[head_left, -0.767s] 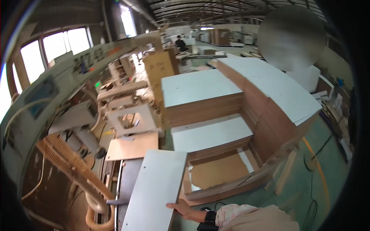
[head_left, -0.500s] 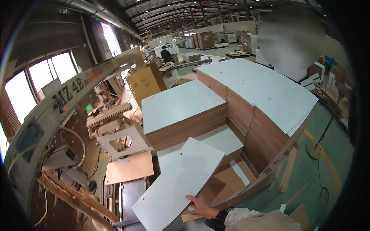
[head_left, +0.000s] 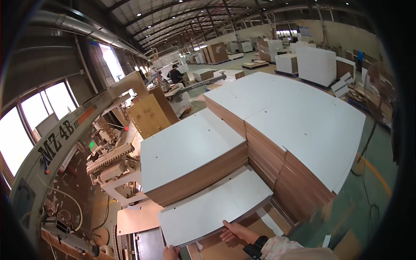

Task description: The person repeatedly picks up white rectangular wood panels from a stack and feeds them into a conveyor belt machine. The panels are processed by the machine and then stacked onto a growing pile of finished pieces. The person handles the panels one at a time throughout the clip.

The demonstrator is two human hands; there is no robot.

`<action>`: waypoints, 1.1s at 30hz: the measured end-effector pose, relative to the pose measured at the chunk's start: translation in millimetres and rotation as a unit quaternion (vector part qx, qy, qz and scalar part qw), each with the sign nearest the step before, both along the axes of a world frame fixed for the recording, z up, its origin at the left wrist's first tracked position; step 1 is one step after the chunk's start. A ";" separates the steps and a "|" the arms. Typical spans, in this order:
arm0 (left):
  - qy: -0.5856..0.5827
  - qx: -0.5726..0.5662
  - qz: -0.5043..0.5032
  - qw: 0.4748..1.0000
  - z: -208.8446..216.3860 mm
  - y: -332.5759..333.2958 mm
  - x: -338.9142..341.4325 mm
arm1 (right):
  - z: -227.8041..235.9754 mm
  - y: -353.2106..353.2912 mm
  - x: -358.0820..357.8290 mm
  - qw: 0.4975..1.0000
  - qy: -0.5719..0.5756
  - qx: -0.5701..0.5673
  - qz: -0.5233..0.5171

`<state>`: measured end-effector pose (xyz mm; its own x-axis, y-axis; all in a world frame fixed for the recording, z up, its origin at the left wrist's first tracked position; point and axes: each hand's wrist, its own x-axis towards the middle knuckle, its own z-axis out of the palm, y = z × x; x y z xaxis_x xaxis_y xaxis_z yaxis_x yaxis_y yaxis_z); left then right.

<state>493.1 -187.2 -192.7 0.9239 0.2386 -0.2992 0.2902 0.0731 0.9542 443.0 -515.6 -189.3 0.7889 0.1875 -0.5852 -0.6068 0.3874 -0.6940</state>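
A flat white panel (head_left: 216,203) with small dark holes lies over the low stack in front of me, its near edge toward me. At its near left corner my left hand (head_left: 171,252) is closed on the edge, only partly in view at the bottom. My right hand (head_left: 238,232) is at the middle of the near edge, thumb touching the rim. Its fingers are stretched out and apart below the edge, not wrapped round the panel. Behind the panel stands a higher stack of white-topped boards (head_left: 195,147). A still taller stack (head_left: 294,117) rises on the right.
A machine with a long pale arm (head_left: 65,134) and hoses fills the left side. Beside the panel lies a light brown board (head_left: 138,221) on a metal bed. Brown boards (head_left: 149,112) lean farther back. A person (head_left: 175,75) is in the distance. Cables lie on the green floor (head_left: 372,186).
The panel has swung from a tilted pose in front of the stack to lie over the low stack. My left hand has come into view at its corner. The right hand's fingers have spread.
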 end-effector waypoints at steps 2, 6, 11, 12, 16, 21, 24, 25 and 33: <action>0.034 -0.094 0.069 0.993 -9.8 -14.3 24.0 | -4.4 -14.0 6.9 1.000 -0.014 -0.016 -0.006; 0.060 -0.057 0.062 0.995 4.4 -38.7 29.7 | -6.5 -23.7 8.8 0.998 -0.029 -0.036 -0.047; 0.005 -0.125 0.003 0.992 49.2 -26.9 3.8 | -3.5 42.9 10.8 0.990 -0.025 0.000 -0.137; 0.059 -0.141 0.045 0.987 56.9 -25.6 0.3 | -2.1 67.5 6.9 0.996 -0.041 0.014 -0.082; -0.034 -0.044 0.162 0.985 4.5 -9.2 -47.8 | 14.4 156.9 -13.6 0.983 0.001 -0.055 0.177; 0.051 -0.151 0.268 0.950 -30.2 44.7 -243.8 | 28.9 262.8 -85.3 0.878 -0.052 -0.025 0.475; 0.038 -0.278 0.315 0.907 -62.1 44.1 -388.1 | 37.5 326.5 -162.1 0.830 -0.069 0.005 0.553; 0.028 -0.305 0.377 0.874 -77.0 32.4 -431.3 | 37.2 343.5 -189.7 0.816 -0.071 0.002 0.573; -0.238 -0.377 0.651 0.615 -177.6 -142.6 -730.2 | 6.9 377.4 -430.4 0.508 -0.002 0.093 0.856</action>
